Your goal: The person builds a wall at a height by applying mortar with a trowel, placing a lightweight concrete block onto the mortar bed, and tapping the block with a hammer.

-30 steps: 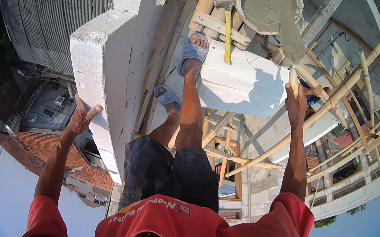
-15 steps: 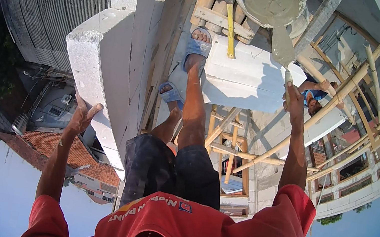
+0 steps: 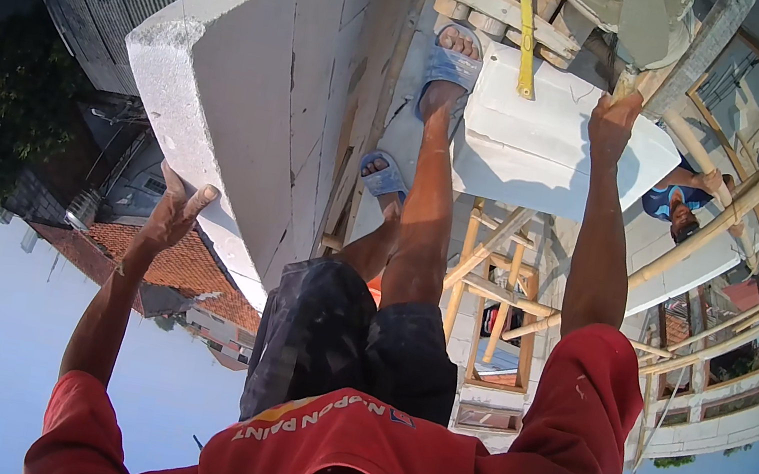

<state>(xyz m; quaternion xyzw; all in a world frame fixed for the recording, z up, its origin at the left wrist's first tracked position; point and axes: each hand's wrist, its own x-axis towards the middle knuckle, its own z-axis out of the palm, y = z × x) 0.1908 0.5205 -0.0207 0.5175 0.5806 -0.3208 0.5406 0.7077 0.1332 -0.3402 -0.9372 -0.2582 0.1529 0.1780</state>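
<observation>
Near the upper right of the frame, the person's right hand (image 3: 612, 128) is holding a trowel (image 3: 651, 26), its grip closing narrowly around the handle. The trowel's blade is pointing toward the top edge and lying over a bucket (image 3: 575, 3) of grey mortar, which the top edge of the frame is partly cutting off. Wet mortar is coating the blade; how deep it is sitting cannot be told.

At centre left, the left hand (image 3: 172, 213) is resting against the near end of a tall white block (image 3: 233, 89), its grip standing wide, with the thumb spreading away from the fingers. The fingertips are partly hiding behind the block's outer edge. This block is slanting from the upper left toward the centre, standing alongside more pale blocks.

Right of top centre, a hammer (image 3: 525, 29) with a yellow handle is lying across a wooden slat (image 3: 500, 13), its handle end reaching over a flat white block (image 3: 537, 148). Shadow is falling across that block. Left of it, the person's blue sandals (image 3: 452, 69) are showing. At the right, another person (image 3: 675, 200) in dark and blue clothing is appearing behind a bamboo pole (image 3: 740, 209).
</observation>
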